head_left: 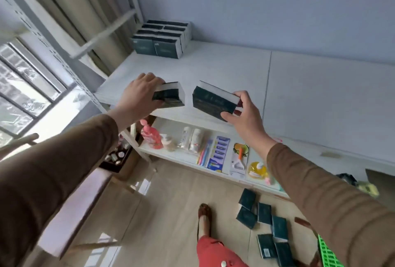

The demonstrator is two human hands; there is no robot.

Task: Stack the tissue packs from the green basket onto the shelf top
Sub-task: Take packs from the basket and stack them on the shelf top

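Two tissue packs held over the shelf top (224,70), stack (161,41) lying beyond, to the left.
One pack (171,95) was gripped by the left hand (139,93), the nearer; the other pack (213,101) was gripped by the right hand (243,112).

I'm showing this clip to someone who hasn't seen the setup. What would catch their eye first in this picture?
Two outstretched arms in brown sleeves, the left hand and right hand each gripping a dark green tissue pack, left pack and right pack, over the front edge of the white shelf top. Next, the stacked tissue packs in the shelf's far left corner, and loose packs scattered on the floor beside the green basket.
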